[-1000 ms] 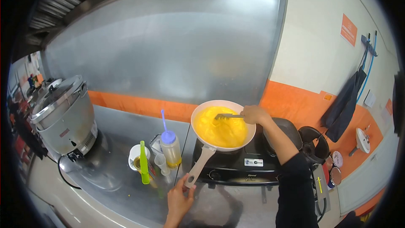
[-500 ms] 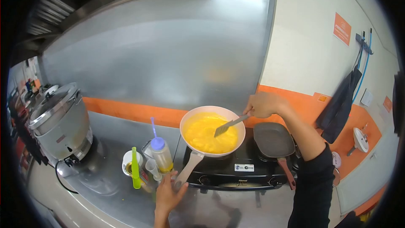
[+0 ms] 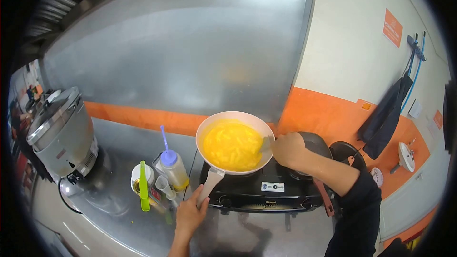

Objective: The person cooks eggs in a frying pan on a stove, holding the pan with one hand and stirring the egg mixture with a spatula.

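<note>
My left hand [image 3: 191,213] is closed around the pale handle of a frying pan [image 3: 213,179] on the left burner of a black gas stove [image 3: 252,196]. Yellow egg mixture [image 3: 231,145] with soft curds covers the pan's bottom. At the pan's right edge, my right hand [image 3: 289,149] is closed on a grey spatula [image 3: 265,145], whose blade touches the right side of the egg. My fingers hide most of its handle. Behind my right forearm, a dark square pan [image 3: 323,190] with a reddish handle sits on the right burner.
Left of the stove stand a purple-capped squeeze bottle [image 3: 174,169], a clear cup [image 3: 164,186], a white container [image 3: 141,175] and a bright green utensil [image 3: 144,188]. A large rice cooker [image 3: 64,135] is at the far left. Dark aprons [image 3: 388,114] hang on the right wall.
The spatula has moved from the middle of the egg to the pan's right side, and my right hand is lower. My left hand still grips the handle. The camera view has shifted slightly.
</note>
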The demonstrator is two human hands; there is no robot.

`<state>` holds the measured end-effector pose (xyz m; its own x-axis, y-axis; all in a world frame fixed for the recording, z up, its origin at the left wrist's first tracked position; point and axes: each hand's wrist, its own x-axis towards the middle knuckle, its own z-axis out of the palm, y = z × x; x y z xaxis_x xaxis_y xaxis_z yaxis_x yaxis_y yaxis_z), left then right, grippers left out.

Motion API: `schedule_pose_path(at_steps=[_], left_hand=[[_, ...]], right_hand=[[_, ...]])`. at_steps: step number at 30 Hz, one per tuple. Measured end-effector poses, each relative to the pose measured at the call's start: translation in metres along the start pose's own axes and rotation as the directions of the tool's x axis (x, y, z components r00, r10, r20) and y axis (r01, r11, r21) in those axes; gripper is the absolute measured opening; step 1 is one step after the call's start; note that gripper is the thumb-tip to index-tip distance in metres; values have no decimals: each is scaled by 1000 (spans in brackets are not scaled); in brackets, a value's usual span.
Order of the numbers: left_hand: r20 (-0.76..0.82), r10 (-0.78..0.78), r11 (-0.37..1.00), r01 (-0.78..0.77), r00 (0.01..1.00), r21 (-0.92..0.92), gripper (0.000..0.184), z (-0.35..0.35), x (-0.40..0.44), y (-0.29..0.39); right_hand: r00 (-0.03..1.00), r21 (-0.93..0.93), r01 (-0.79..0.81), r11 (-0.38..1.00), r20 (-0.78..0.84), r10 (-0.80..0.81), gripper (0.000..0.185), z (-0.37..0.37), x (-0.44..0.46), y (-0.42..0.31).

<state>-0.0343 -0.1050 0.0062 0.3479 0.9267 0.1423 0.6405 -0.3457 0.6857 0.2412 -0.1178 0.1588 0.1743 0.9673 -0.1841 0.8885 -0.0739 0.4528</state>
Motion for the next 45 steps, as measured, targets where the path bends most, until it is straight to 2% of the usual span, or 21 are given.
schedule_pose_path(at_steps=[2, 4, 6, 7, 9, 13, 15, 19, 21, 25, 27, 28, 30, 34, 36, 37, 39, 40, 42, 43, 45], left_hand=[[7, 17, 1000, -17, 1000, 26, 45, 1, 1, -2], [12, 37, 998, -38, 999, 52, 46, 1, 4, -6], [54, 105, 994, -106, 993, 22, 47, 0, 6, -11], [46, 97, 995, -98, 994, 26, 47, -2, 8, -13], [164, 69, 997, -60, 984, -55, 47, -10, 10, -13], [178, 116, 993, -109, 977, -52, 51, -15, 13, -10], [167, 217, 976, -212, 962, -49, 54, -10, 14, -16], [202, 212, 976, -217, 956, 3, 56, -10, 14, -15], [216, 204, 976, -215, 955, 27, 56, -12, 14, -13], [194, 236, 971, -241, 952, 1, 56, -12, 14, -10], [207, 229, 973, -232, 951, -9, 56, -12, 14, -8], [219, 232, 972, -237, 948, -3, 56, -12, 13, -7], [183, 205, 978, -210, 961, 5, 55, -10, 11, -5], [193, 143, 990, -141, 971, -24, 55, -9, 9, -1], [182, 139, 990, -139, 973, -16, 54, -6, 10, -5], [190, 146, 989, -145, 971, -19, 54, -5, 9, -4], [174, 131, 991, -133, 976, 2, 54, -5, 8, -2], [182, 141, 990, -143, 973, 0, 54, -6, 8, -1], [191, 64, 998, -67, 979, 13, 52, -7, 9, 2], [191, 73, 997, -77, 979, 12, 52, -7, 9, 3], [193, 45, 998, -51, 980, 23, 52, -8, 9, 5]], right_hand=[[993, 29, -118, 993, -18, 118, 17, 24, 10, 2], [990, 28, -116, 993, -78, 118, 15, 57, 24, 9], [952, 31, -130, 991, -274, 133, 21, 83, 38, 17], [952, 31, -119, 992, -280, 123, 21, 95, 46, 22], [907, 48, -79, 996, -412, 92, 27, 111, 61, 30], [909, -7, -37, 999, -416, 31, 34, 121, 99, 47], [877, -44, 62, 997, -475, -76, 37, 117, 122, 63], [838, -145, 135, 980, -512, -191, 41, 99, 159, 75], [765, -277, 175, 945, -567, -307, 45, 89, 176, 71], [729, -261, 320, 911, -545, -413, 48, 59, 180, 62], [530, -388, 450, 805, -609, -590, 48, 43, 160, 63], [536, -376, 447, 812, -614, -580, 48, 34, 147, 63], [637, -407, 446, 797, -482, -602, 46, 17, 118, 65], [704, -353, 299, 887, -545, -455, 40, -12, 56, 82], [945, -64, 203, 977, -250, -212, 30, -32, 25, 87], [948, -60, 195, 979, -244, -204, 30, -36, 16, 91], [990, 140, 135, 981, -57, -128, 25, -38, 2, 100], [992, 144, 123, 982, -53, -116, 25, -39, -3, 99], [986, 217, 117, 969, 87, -139, 25, -42, -10, 96], [988, 217, 109, 970, 85, -130, 25, -40, -10, 96], [942, 273, 270, 923, 125, -313, 27, -27, 1, 92]])
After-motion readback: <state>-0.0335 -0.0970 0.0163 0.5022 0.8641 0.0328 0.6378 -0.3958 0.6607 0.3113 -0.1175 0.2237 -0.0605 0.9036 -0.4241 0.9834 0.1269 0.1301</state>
